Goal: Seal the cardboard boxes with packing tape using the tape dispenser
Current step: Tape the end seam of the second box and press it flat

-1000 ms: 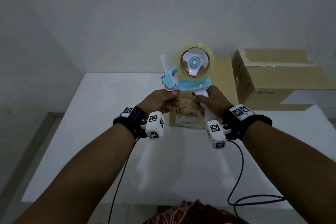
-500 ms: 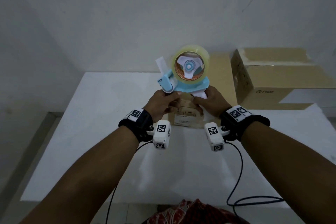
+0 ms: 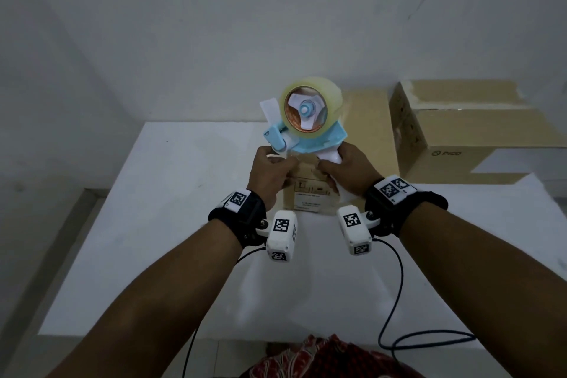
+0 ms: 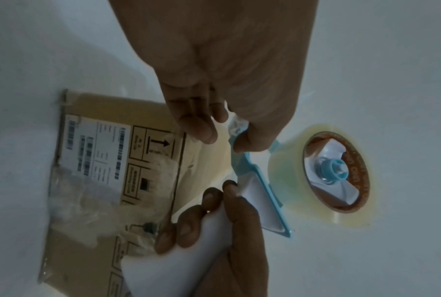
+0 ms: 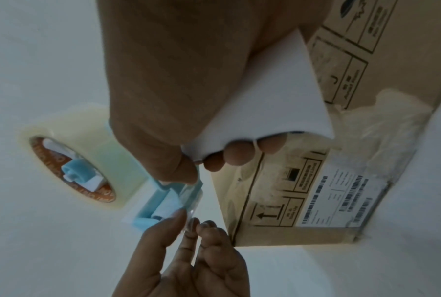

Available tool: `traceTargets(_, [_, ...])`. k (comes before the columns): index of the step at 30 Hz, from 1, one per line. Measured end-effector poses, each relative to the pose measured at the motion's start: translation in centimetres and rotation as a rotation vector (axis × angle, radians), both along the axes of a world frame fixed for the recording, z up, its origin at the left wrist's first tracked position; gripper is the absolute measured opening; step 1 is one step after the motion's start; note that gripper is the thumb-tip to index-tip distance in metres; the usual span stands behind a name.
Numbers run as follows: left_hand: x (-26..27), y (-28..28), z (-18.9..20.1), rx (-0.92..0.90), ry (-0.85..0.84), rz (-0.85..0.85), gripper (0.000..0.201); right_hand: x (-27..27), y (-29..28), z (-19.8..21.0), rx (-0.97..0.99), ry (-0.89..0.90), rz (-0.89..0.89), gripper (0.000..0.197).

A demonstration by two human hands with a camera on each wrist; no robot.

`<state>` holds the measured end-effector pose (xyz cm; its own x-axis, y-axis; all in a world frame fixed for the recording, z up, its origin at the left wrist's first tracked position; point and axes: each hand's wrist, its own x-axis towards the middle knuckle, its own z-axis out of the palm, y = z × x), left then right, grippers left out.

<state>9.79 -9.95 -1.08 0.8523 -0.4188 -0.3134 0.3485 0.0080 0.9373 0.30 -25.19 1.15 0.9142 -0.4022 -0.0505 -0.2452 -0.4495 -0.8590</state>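
Note:
A light-blue tape dispenser (image 3: 319, 139) with a clear tape roll (image 3: 310, 112) is held upright above a small cardboard box (image 3: 311, 196) with a white label. My right hand (image 3: 340, 164) grips the dispenser's white handle (image 5: 265, 112). My left hand (image 3: 276, 160) pinches the loose clear tape end (image 4: 236, 123) at the dispenser's front, between thumb and fingers. In the left wrist view the roll (image 4: 336, 172) is to the right of the box (image 4: 112, 170). The right wrist view has the left hand (image 5: 189, 220) at the dispenser's mouth (image 5: 163, 203), next to the box (image 5: 316, 191).
A larger cardboard box (image 3: 478, 138) with a printed logo lies at the back right of the white table (image 3: 171, 224). A wall stands close behind. A dark cable (image 3: 395, 310) loops off the table's front right edge.
The dispenser has shifted a little left and turned, roll facing more to the side. Both hands stay on it, and the left hand's fingers have closed in on the tape end.

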Motion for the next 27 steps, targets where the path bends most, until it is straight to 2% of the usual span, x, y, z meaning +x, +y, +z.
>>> traceTargets(6, [0.1, -0.4, 1.0, -0.133, 0.106, 0.081, 0.052, 0.0, 0.0, -0.1, 0.008, -0.006, 0.002, 0.014])
traceTargets(9, [0.0, -0.4, 1.0, -0.201, 0.074, 0.057, 0.048, -0.1, 0.0, -0.2, 0.054, -0.012, -0.023, 0.017])
traceTargets(13, [-0.2, -0.2, 0.6, -0.201, 0.005, -0.006, 0.05, 0.1, -0.3, -1.0, 0.204, -0.017, -0.119, 0.021])
traceTargets(18, [-0.3, -0.6, 0.9, -0.28, 0.139, 0.014, 0.047, 0.0, -0.3, -1.3, 0.172, -0.014, -0.133, 0.016])
traceTargets(22, [0.2, -0.6, 0.9, -0.276, 0.165, -0.009, 0.048, -0.5, 0.2, -1.0, 0.199, -0.026, -0.115, 0.015])
traceTargets(24, [0.5, -0.5, 0.6, -0.216, 0.119, -0.03, 0.052, -0.7, 0.4, -0.9, 0.263, -0.032, -0.104, 0.016])
traceTargets(27, [1.0, 0.0, 0.3, -0.077, -0.087, -0.101, 0.059, -0.9, 0.5, -0.8, 0.268, -0.012, -0.089, 0.017])
